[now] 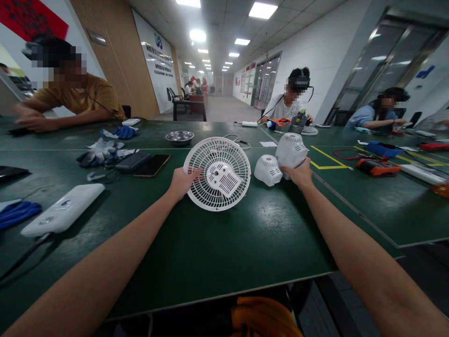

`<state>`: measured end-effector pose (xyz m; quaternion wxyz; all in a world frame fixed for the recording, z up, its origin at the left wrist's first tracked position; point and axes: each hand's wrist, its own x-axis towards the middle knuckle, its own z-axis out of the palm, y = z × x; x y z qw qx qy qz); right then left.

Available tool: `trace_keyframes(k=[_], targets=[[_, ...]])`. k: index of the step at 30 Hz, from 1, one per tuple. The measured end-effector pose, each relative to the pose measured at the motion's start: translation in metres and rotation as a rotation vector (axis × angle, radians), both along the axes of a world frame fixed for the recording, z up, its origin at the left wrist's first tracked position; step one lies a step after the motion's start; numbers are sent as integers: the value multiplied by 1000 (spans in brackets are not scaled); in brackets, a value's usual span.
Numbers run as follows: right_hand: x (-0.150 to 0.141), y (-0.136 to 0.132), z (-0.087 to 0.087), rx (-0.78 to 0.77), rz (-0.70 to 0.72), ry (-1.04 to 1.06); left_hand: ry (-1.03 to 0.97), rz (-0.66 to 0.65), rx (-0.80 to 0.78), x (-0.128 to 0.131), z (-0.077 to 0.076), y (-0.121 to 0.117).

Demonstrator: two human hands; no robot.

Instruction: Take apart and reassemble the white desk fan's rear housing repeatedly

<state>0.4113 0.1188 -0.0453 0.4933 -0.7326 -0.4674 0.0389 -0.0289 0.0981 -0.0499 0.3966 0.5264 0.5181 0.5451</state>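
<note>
A: Main item?
B: Round white plastic fan grille [196, 194], tilted up to face the wearer over the green-topped table [196, 252]. Left hand [185, 182] is closed on its left rim, thumb across the bars. Whether the lower rim touches the table: cannot tell.
A: Right hand?
B: Right hand [298, 174] is right of the grille, wrapped around the larger white vented plastic housing [291, 149]. The smaller white vented plastic housing [268, 170] sits between that and the grille, in neither hand.
A: How far along?
B: Judgement: partway. A slotted white hub plate [224, 180] is in place at the grille's centre; both housings are separate from the grille, unjoined. Inner fixings not visible.
A: Farther out?
B: Shallow round metal bowl [179, 137] behind-left of the grille; dark flat phone [152, 166] left of it.
</note>
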Motion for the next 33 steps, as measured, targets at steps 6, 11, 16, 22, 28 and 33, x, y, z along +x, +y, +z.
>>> trace_keyframes(k=[6, 11, 16, 22, 28, 33], targets=[[-11, 0, 12, 140, -178, 5, -24, 3, 25, 3, 2, -2], [-32, -8, 36, 443, -135, -13, -30, -17, 27, 1, 1, -1], [-63, -17, 41, 425, -16, -41, -3, -17, 35, 1, 3, -3], [-79, -20, 26, 147, 36, 1, 12, 1, 9, 3, 7, -6], [-77, -17, 22, 114, 38, 20, 5, 0, 0, 2, 6, -4], [-57, -14, 28, 169, 2, -20, -4, -8, 27, 2, 2, -1]])
